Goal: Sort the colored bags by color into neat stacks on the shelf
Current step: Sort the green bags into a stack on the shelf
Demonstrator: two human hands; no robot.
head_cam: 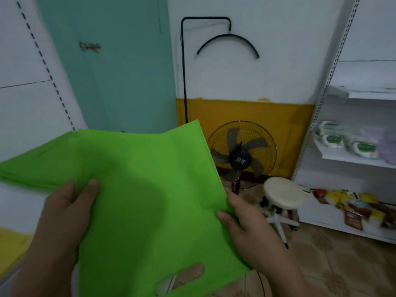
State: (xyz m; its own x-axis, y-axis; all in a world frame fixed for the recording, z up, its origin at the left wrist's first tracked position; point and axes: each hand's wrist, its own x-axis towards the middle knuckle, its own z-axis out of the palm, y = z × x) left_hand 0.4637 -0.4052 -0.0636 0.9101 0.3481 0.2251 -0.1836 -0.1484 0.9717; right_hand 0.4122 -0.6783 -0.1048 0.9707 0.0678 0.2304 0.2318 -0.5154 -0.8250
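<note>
Your left hand [64, 211] has its grip closed on the left side of a flat bright green non-woven fabric bag [145, 189], thumb and a finger lying on top and the other fingers hidden beneath. Your right hand [246, 228] pinches the bag's right edge, thumb on the upper face. Between the two grips the bag is held out nearly flat in front of you, its oval cut-out handle [182, 275] at the near end and its closed end pointing away.

Just left of the left grip, more green fabric [32, 166] spreads out at the same level, touching or running under the held bag; it looks like a green stack on the white shelf [19, 202] at your left, though blur keeps me from telling how many bags it holds. Lower at the near left, a yellow patch [10, 245] appears to be another colour pile.

So the sorting seems under way: you have at least two colour groups begun, and this green bag is not yet laid down. How many bags remain unsorted cannot be seen.

Farther right stand a floor fan [241, 155], a round cream stool [282, 192] and white racks of packaged goods [351, 146].
</note>
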